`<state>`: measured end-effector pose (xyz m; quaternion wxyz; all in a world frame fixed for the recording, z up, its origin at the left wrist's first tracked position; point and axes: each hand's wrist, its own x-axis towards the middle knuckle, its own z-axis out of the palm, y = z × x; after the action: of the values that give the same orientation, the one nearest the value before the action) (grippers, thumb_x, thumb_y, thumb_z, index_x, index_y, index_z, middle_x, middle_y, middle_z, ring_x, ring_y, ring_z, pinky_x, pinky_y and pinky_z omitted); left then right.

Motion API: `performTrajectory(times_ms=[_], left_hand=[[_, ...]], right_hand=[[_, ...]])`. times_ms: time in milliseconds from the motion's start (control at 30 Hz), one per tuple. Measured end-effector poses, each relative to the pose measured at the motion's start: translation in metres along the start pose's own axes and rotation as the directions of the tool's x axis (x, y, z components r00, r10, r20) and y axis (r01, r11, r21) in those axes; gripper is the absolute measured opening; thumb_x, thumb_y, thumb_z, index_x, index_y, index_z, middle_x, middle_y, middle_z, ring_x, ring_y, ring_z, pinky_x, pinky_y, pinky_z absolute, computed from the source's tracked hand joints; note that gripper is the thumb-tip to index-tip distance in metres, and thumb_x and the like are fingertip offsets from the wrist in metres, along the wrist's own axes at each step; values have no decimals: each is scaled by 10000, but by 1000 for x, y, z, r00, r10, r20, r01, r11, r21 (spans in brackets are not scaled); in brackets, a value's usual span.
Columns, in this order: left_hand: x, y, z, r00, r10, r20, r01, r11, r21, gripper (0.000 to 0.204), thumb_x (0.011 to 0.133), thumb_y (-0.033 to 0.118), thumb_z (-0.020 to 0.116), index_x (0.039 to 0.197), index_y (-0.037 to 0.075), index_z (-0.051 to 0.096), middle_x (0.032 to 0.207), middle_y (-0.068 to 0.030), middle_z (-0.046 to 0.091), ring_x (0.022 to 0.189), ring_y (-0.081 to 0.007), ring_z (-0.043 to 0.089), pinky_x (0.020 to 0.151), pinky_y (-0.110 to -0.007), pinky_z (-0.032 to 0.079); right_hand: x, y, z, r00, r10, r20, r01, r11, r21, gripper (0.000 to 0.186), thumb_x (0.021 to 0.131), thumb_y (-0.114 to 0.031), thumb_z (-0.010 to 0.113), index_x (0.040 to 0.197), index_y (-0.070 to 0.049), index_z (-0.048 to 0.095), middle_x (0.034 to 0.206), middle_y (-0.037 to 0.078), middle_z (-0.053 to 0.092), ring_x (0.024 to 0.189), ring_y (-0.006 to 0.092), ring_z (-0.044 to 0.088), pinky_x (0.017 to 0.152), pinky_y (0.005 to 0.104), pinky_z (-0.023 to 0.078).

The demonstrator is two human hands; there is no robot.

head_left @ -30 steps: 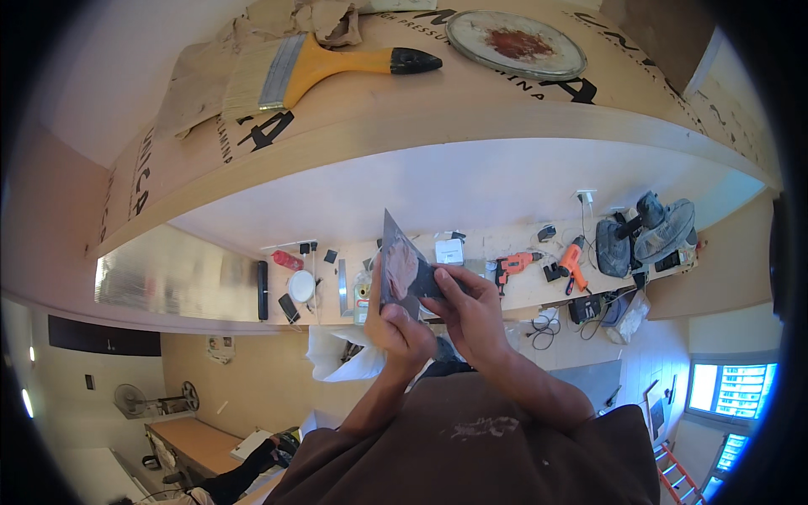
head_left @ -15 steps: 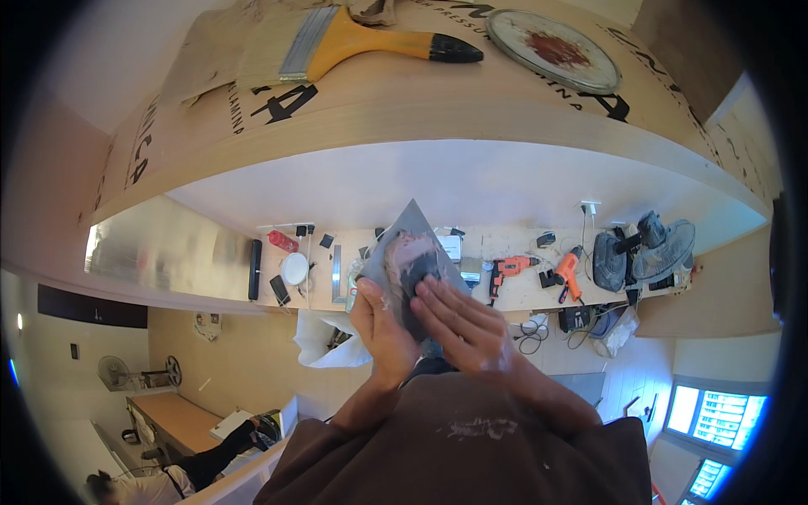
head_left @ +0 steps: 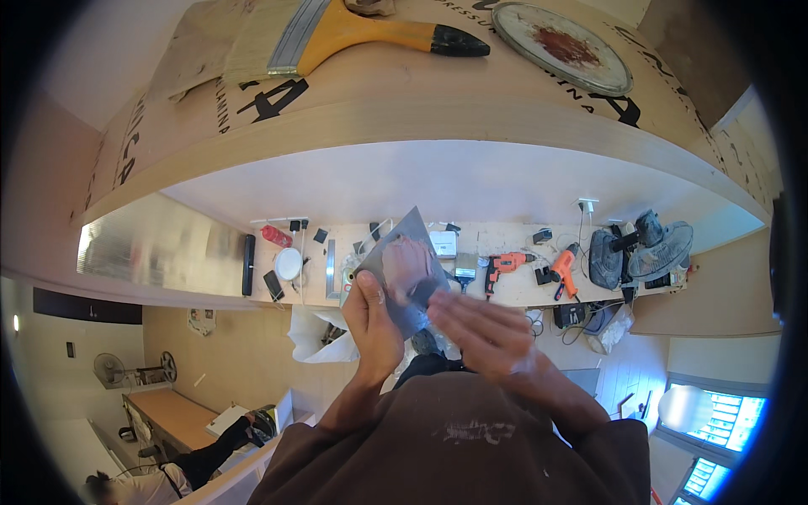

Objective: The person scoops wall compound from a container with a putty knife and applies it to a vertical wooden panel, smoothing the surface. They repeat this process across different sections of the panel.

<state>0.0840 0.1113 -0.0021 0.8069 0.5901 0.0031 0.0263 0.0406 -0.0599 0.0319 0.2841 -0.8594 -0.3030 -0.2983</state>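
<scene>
My left hand (head_left: pixel 372 324) grips the edge of a thin grey flat plate (head_left: pixel 412 225), thumb on top, held in front of my chest with one corner pointing away. A smear of pinkish putty (head_left: pixel 404 261) covers the plate's middle. Between the fingertips of my right hand (head_left: pixel 488 335) is a small dark flat scraper (head_left: pixel 424 291), its edge at the near side of the putty. That hand is slightly blurred, and its fingers hide part of the scraper. White residue marks my right wrist.
Above is a shelf carrying a wide yellow paintbrush (head_left: pixel 370 38) and a round stained lid (head_left: pixel 562 49). On the lower counter are an orange drill (head_left: pixel 507 264), an orange heat-gun-shaped tool (head_left: pixel 566 269), a fan (head_left: pixel 661 251) and a white round tub (head_left: pixel 288 264). A person (head_left: pixel 194 467) is at lower left.
My right hand has drawn the scraper back toward me and to the right, uncovering more putty. The plate has turned slightly, and the whole view has shifted a little.
</scene>
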Motion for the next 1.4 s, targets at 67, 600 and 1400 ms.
performTrajectory(times_ms=[67, 600, 1400], left_hand=[[-3, 0, 3, 1000, 24, -12, -24, 998, 58, 503, 1102, 384, 402, 1260, -60, 575, 1159, -121, 663, 1008, -156, 636, 888, -309, 518], [-25, -26, 1, 939, 338, -60, -329, 935, 133, 477, 1112, 369, 361, 1153, -64, 558, 1144, -132, 627, 1022, -149, 594, 893, -319, 494], [-24, -3, 3, 997, -48, 66, 38, 988, 148, 513, 1113, 400, 353, 1175, -58, 577, 1085, -76, 651, 971, -107, 569, 864, -275, 477]], right_hand=[[9, 8, -2, 999, 24, -41, -25, 1000, -17, 420, 744, -20, 644, 1156, 61, 669, 1204, 201, 684, 1129, 320, 685, 959, 406, 580], [-24, 1, 38, 302, 938, 171, -505, 5, 863, 180, 993, -32, 610, 1128, 39, 706, 1041, 107, 705, 894, 130, 674, 771, 297, 650], [-15, -8, -8, 992, 113, -49, -113, 994, -8, 380, 780, -17, 652, 1145, 90, 667, 1215, 222, 677, 1149, 332, 676, 970, 423, 573]])
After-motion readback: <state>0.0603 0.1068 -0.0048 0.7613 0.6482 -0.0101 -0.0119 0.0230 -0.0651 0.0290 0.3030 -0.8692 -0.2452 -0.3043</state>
